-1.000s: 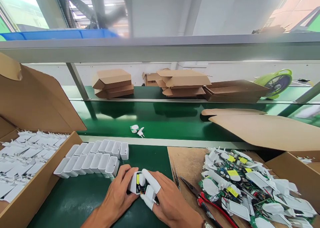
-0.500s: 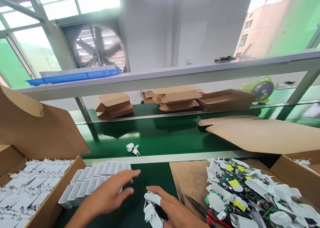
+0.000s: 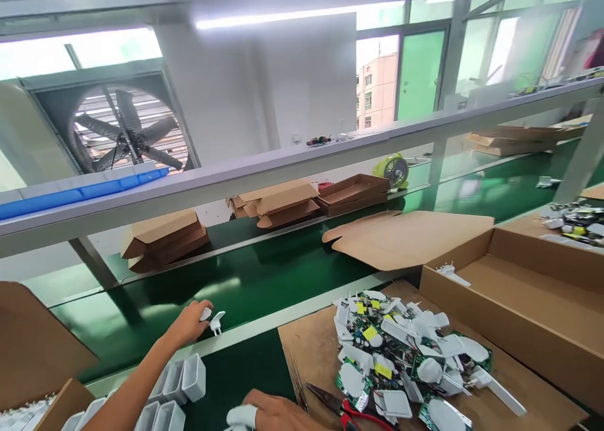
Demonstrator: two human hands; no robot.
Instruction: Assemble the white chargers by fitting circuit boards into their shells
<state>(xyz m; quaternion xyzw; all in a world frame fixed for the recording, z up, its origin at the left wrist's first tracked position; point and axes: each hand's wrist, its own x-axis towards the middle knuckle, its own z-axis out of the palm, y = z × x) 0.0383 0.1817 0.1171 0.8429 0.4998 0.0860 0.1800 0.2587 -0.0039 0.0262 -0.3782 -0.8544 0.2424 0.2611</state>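
My left hand [image 3: 187, 324] reaches over the green belt with its fingers curled round a small circuit board [image 3: 206, 314] that has a white disc on it. Most of the board is hidden under the fingers. Just to its right stands a white plug piece [image 3: 216, 323] with its pins down. At the bottom edge, my right hand [image 3: 278, 413] is low over the dark green work surface, a white cover on one finger. Its fingertips are cut off by the frame, so its grip does not show.
White open trays [image 3: 193, 377] stand under my left forearm. On the right, brown board [image 3: 302, 343] bears tweezers [image 3: 298, 384], red-handled pliers [image 3: 346, 409] and a heap of circuit boards and white casings [image 3: 401, 352]. A carton [image 3: 509, 305] lies beyond; a shelf [image 3: 283, 173] crosses above the belt.
The view has swung to the right. My left hand has moved forward from beside the trays to the board on the belt, and its fingers have closed. My right hand now sits lower in view.
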